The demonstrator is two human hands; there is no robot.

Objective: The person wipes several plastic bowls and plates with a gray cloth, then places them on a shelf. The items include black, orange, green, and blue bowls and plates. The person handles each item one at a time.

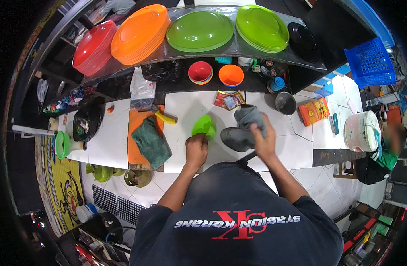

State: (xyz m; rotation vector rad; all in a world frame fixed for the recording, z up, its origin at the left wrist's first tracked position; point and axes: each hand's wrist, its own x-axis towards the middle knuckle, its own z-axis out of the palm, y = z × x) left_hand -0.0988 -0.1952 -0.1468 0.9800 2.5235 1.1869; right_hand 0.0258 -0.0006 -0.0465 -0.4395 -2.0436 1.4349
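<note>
My left hand (196,149) grips the near rim of a small bright green plastic bowl (208,123), which is tilted above the white tiled counter (186,101). My right hand (266,138) is closed around a bunched grey cloth (248,116), slightly blurred. Right by the cloth and partly behind my fingers is a dark grey rounded object (235,139); its kind is unclear. Just beyond the cloth lie red and brown printed sachets (232,100).
To the left, a folded dark green cloth (150,141) and a yellow-handled knife (166,117) lie on an orange board (134,126). A dark grey bowl (285,103) and an orange box (313,111) stand right. Stacked plates (200,31) line the shelf. A person (388,161) is at far right.
</note>
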